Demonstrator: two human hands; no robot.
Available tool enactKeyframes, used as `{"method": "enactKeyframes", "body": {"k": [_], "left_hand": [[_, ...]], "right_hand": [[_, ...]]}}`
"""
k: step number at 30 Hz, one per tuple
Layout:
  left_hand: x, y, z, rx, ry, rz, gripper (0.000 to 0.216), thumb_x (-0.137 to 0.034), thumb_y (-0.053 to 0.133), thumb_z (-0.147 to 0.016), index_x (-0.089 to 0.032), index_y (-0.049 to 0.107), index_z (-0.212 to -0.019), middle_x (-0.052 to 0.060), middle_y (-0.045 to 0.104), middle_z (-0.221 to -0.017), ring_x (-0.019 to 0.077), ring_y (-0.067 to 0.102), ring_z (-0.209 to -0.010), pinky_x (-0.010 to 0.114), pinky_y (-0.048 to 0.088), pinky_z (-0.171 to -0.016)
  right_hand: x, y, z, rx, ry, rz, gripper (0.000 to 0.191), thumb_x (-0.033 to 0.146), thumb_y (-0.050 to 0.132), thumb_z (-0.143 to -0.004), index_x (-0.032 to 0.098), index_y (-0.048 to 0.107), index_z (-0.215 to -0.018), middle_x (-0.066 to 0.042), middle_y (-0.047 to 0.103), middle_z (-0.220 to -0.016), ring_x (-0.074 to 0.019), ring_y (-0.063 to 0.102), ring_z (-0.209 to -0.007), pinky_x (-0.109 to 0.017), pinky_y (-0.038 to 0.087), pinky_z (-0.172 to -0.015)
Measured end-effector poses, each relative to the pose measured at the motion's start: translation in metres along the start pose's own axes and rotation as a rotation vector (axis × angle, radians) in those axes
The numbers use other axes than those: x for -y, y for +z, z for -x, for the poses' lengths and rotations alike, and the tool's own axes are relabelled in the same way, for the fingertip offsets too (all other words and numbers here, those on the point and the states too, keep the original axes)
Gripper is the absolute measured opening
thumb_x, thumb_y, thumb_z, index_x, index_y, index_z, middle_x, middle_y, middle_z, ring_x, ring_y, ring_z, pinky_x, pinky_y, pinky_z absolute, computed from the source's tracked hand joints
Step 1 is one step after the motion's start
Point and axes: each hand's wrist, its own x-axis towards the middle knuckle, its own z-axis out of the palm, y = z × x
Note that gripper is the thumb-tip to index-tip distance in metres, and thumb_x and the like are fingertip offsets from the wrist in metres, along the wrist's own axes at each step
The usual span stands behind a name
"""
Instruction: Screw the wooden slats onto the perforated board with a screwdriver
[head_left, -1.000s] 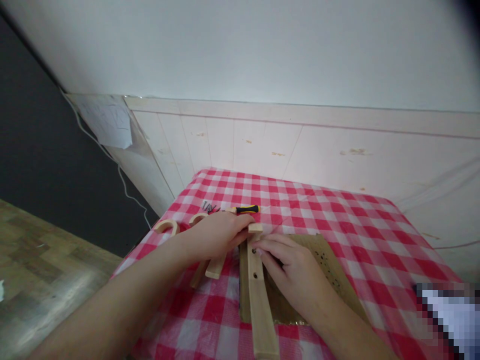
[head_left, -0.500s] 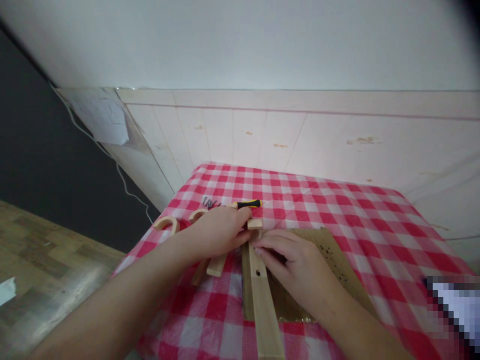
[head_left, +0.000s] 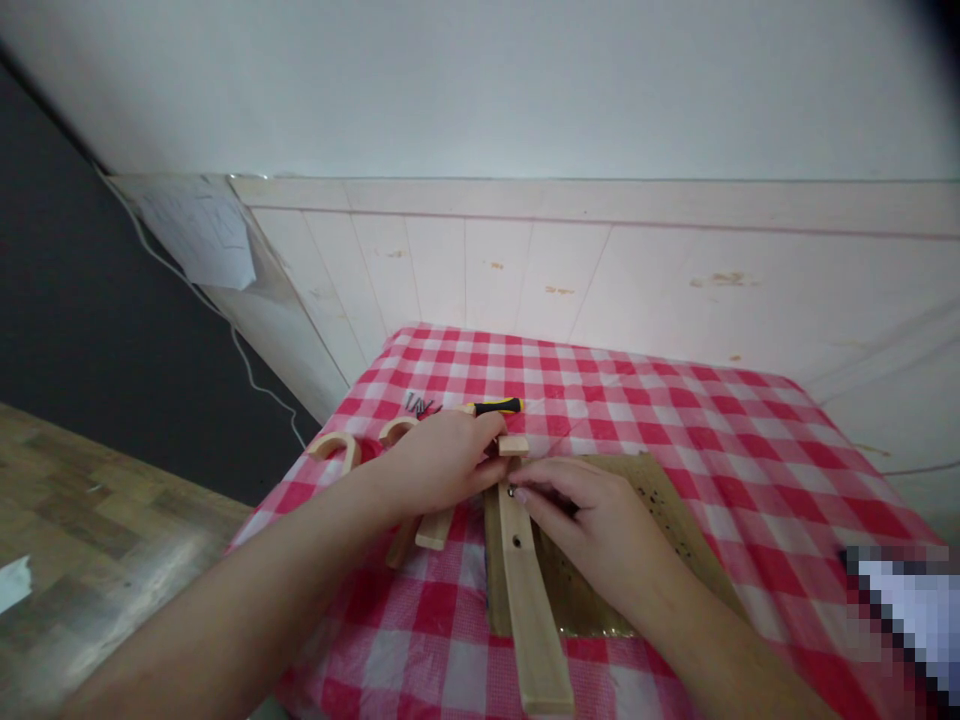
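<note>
A long pale wooden strip (head_left: 531, 625) with a dark hole lies over a brown board (head_left: 600, 610), pointing away from me. At its far end is a short wooden block (head_left: 513, 446). My left hand (head_left: 450, 455) is closed around the strip's far end from the left, its fingertips partly hidden. From the right, my right hand (head_left: 581, 505) pinches thumb and forefinger together at a second dark spot on the strip. Whatever is between those fingertips is too small to make out.
Left of the board lie curved wooden pieces (head_left: 335, 446) and a flat wooden piece (head_left: 434, 530). Several screws (head_left: 417, 404) and a black-and-yellow screwdriver handle (head_left: 499, 406) lie beyond my left hand. A checkered cloth (head_left: 600, 380) covers the table, against a white wall (head_left: 487, 280).
The near end of the strip has shifted slightly away from me. My right fingertips have moved a little to the right, uncovering the dark spot. My left hand keeps its grip.
</note>
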Motion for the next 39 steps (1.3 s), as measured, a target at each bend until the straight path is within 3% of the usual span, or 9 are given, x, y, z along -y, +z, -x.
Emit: {"method": "enactKeyframes", "body": {"k": [6, 8, 11, 15, 23, 32, 36, 39], "left_hand": [[0.003, -0.002, 0.004, -0.03, 0.055, 0.066, 0.054, -0.038, 0.049, -0.091, -0.02, 0.04, -0.141, 0.006, 0.071, -0.095, 0.0219, 0.066, -0.082, 0.03, 0.046, -0.067], [0.002, -0.005, 0.008, -0.054, 0.034, 0.068, 0.049, -0.036, 0.051, -0.088, -0.02, 0.047, -0.134, 0.005, 0.071, -0.094, 0.0204, 0.065, -0.077, 0.029, 0.043, -0.063], [0.0, -0.011, 0.014, -0.098, -0.026, 0.025, 0.026, -0.028, 0.056, -0.079, -0.018, 0.061, -0.102, 0.003, 0.069, -0.085, 0.0181, 0.061, -0.069, 0.026, 0.037, -0.057], [0.002, -0.017, 0.017, -0.04, 0.052, 0.061, 0.008, -0.024, 0.056, -0.075, -0.017, 0.059, -0.077, 0.001, 0.066, -0.073, 0.0141, 0.056, -0.062, 0.024, 0.033, -0.053], [0.006, -0.013, 0.015, 0.025, 0.327, 0.199, 0.013, -0.015, 0.059, -0.077, -0.016, 0.069, -0.069, -0.003, 0.062, -0.057, 0.0076, 0.051, -0.053, 0.02, 0.031, -0.053], [0.007, 0.001, 0.008, 0.122, 0.336, 0.233, 0.016, -0.021, 0.059, -0.088, -0.016, 0.071, -0.078, -0.002, 0.065, -0.063, 0.0074, 0.052, -0.056, 0.019, 0.031, -0.054], [0.008, 0.004, 0.009, 0.075, 0.344, 0.203, 0.014, -0.019, 0.06, -0.086, -0.017, 0.067, -0.074, -0.004, 0.062, -0.063, 0.0068, 0.05, -0.055, 0.019, 0.029, -0.053], [0.008, 0.005, 0.009, 0.061, 0.368, 0.207, 0.018, -0.017, 0.062, -0.083, -0.015, 0.059, -0.065, -0.005, 0.055, -0.058, 0.0063, 0.045, -0.051, 0.02, 0.027, -0.05]], "right_hand": [[0.0, 0.0, 0.001, -0.027, 0.033, 0.023, 0.016, 0.02, 0.055, -0.086, 0.025, 0.07, -0.091, 0.0, 0.072, -0.087, -0.0148, 0.066, -0.076, -0.03, 0.051, -0.071], [0.0, -0.001, 0.002, -0.055, 0.031, 0.027, 0.016, 0.02, 0.056, -0.085, 0.024, 0.07, -0.091, 0.0, 0.073, -0.085, -0.0149, 0.066, -0.075, -0.029, 0.051, -0.069], [0.0, -0.001, 0.002, -0.054, 0.031, 0.017, 0.017, 0.02, 0.055, -0.086, 0.024, 0.071, -0.091, -0.001, 0.073, -0.087, -0.0156, 0.066, -0.077, -0.03, 0.051, -0.07], [0.002, -0.002, 0.0, -0.023, 0.023, -0.008, 0.018, 0.017, 0.053, -0.085, 0.022, 0.07, -0.09, -0.002, 0.073, -0.087, -0.0153, 0.065, -0.078, -0.03, 0.05, -0.072], [0.004, -0.004, 0.003, -0.021, 0.014, -0.006, 0.015, 0.017, 0.053, -0.085, 0.022, 0.067, -0.084, -0.001, 0.07, -0.081, -0.0137, 0.063, -0.074, -0.029, 0.049, -0.069], [0.003, -0.003, 0.003, -0.059, -0.056, -0.037, 0.03, 0.003, 0.048, -0.074, 0.022, 0.069, -0.083, 0.0, 0.072, -0.083, -0.0127, 0.066, -0.077, -0.026, 0.051, -0.072], [0.006, -0.016, 0.009, -0.175, -0.092, 0.049, 0.028, 0.009, 0.047, -0.081, 0.023, 0.071, -0.085, 0.0, 0.073, -0.086, -0.0137, 0.067, -0.08, -0.028, 0.051, -0.075], [0.011, -0.031, -0.002, -0.18, 0.007, 0.234, 0.027, 0.015, 0.045, -0.086, 0.022, 0.07, -0.093, -0.003, 0.073, -0.094, -0.0165, 0.067, -0.087, -0.031, 0.051, -0.08]]}}
